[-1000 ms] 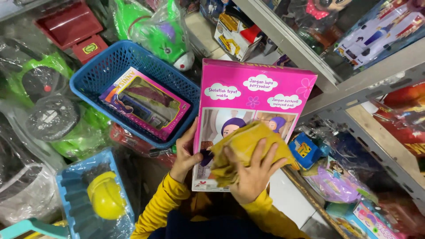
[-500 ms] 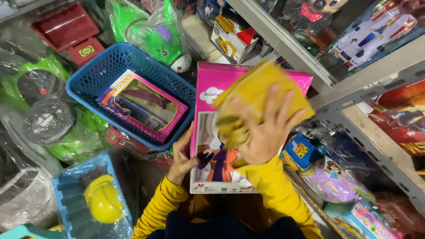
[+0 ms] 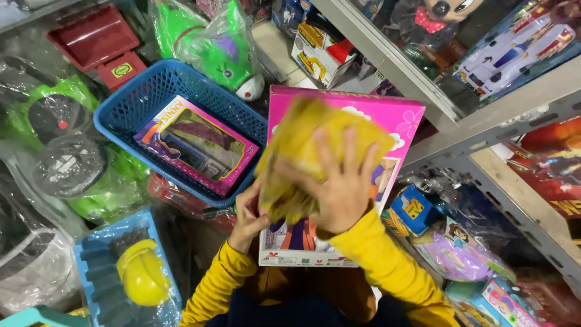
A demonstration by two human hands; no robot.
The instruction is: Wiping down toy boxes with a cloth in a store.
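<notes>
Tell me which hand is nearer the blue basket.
Left. The left hand grips the pink box just below the blue basket; the right hand presses a yellow cloth farther right.

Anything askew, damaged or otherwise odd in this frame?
Nothing looks damaged or spilled. The right hand presses a yellow cloth on the upright pink cardboard doll box, steadied by the left hand. A similar box lies tilted in the blue plastic basket.

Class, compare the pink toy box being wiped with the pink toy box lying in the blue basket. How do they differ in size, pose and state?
The wiped pink box is larger; the basket box is smaller. The wiped box is held up by the left hand while the right hand presses a yellow cloth on it; the basket box lies untouched in the blue basket. Both are pink, with a picture front.
</notes>
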